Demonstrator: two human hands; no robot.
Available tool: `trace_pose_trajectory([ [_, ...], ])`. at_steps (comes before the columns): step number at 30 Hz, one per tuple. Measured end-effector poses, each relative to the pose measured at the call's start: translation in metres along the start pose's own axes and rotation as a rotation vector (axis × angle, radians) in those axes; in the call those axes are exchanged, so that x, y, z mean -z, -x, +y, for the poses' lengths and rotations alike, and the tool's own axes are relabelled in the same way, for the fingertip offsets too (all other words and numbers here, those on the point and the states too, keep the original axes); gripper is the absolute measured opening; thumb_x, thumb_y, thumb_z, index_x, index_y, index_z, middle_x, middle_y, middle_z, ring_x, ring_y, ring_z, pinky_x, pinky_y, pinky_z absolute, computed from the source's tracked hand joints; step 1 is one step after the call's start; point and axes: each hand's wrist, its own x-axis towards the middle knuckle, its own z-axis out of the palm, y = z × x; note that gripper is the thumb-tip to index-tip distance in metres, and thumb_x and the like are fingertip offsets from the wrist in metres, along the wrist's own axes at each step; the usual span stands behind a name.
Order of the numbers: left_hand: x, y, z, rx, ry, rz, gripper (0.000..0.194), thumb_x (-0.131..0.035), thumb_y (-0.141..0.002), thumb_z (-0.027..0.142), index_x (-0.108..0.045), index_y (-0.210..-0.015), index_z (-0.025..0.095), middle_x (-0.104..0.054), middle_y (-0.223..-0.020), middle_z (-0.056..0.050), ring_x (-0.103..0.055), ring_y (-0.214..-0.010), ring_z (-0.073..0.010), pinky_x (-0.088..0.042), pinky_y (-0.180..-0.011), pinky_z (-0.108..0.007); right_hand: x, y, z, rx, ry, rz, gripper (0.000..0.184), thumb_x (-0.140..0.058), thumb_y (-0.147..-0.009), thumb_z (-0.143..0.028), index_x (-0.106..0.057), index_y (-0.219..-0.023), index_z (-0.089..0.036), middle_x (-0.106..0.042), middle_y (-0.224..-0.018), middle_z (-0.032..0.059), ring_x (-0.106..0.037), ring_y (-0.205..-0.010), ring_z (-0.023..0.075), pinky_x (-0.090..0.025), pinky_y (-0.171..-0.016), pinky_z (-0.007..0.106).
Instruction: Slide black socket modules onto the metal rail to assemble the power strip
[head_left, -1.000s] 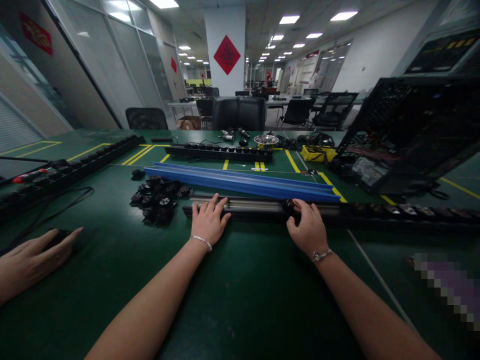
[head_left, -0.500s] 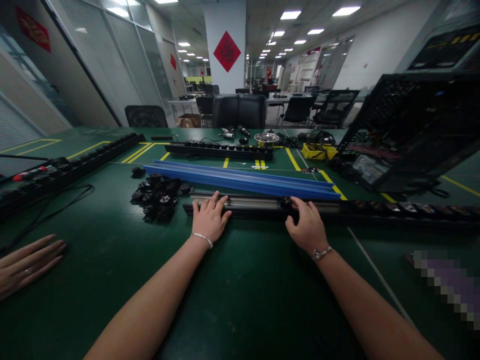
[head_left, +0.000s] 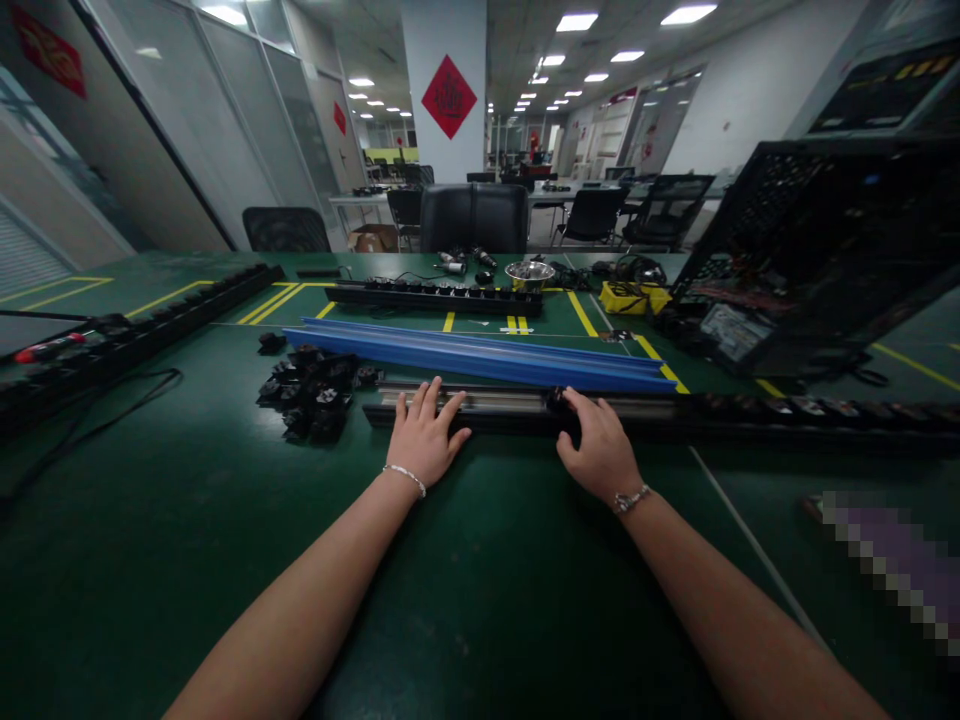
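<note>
Far-left strip: a dark strip point(head_left: 161, 318) set with small parts slants away across the green desk point(head_left: 465, 570); a red-ended tool point(head_left: 52, 348) lies by it.
Loose heap: small black parts point(head_left: 315, 392) lie piled just beside the long rail's left end.
Left fingers: the left hand point(head_left: 426, 435) is palm down, fingers loosely spread and clasping nothing, the tips touching the rail.
Long rail: the black rail point(head_left: 667, 427) lies across the desk in front of the person, long axis left to right; its silvery channel shows between the hands, and a row of parts fills its right stretch.
Behind it: a blue rail point(head_left: 480, 355) lies nearly parallel, right end nearer; farther back is a dark strip of parts point(head_left: 435, 298).
Right fingers: the right hand point(head_left: 598, 450) bends its fingers against one black part point(head_left: 555, 398) in the channel, thumb parted from the index; whether they pinch it, I cannot tell.
Metal bowl: the bowl point(head_left: 530, 272) is shiny, its contents unclear.
Yellow container: the box point(head_left: 626, 305) carries dark cables.
</note>
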Motion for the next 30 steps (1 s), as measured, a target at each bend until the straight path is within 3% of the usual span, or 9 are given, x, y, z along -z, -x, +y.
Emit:
trace_pose_trajectory([
  [6, 0.005, 0.002, 0.036, -0.199, 0.015, -0.053, 0.068, -0.047, -0.08, 0.059, -0.026, -0.142, 0.038, -0.021, -0.154, -0.008, -0.021, -0.138, -0.0354, -0.019, -0.103, -0.067, -0.001, 0.0, -0.006, 0.006, -0.015, -0.024, 0.057, -0.048, -0.072, -0.019, -0.045, -0.128, -0.009, -0.055, -0.128, 0.0163, -0.05, -0.119, 0.025, -0.032, -0.106, 0.046],
  [16, 0.01, -0.013, 0.087, -0.224, 0.118, -0.143, 0.074, -0.054, -0.073, 0.064, -0.025, -0.14, 0.047, -0.019, -0.153, -0.01, -0.02, -0.136, -0.0434, -0.016, -0.099, -0.071, -0.006, 0.001, -0.007, 0.021, -0.022, -0.046, 0.067, -0.042, -0.068, -0.011, -0.037, -0.134, -0.008, -0.053, -0.129, 0.0174, -0.049, -0.119, 0.0256, -0.032, -0.106, 0.048],
  [30, 0.009, -0.026, 0.106, -0.129, 0.107, -0.219, 0.083, -0.059, -0.072, 0.055, -0.017, -0.142, 0.045, -0.007, -0.156, -0.01, -0.021, -0.132, -0.0505, -0.019, -0.093, -0.076, -0.009, -0.001, -0.01, -0.003, -0.116, -0.082, 0.066, -0.04, -0.063, -0.009, -0.041, -0.129, -0.007, -0.05, -0.132, 0.0168, -0.044, -0.124, 0.024, -0.027, -0.108, 0.047],
])
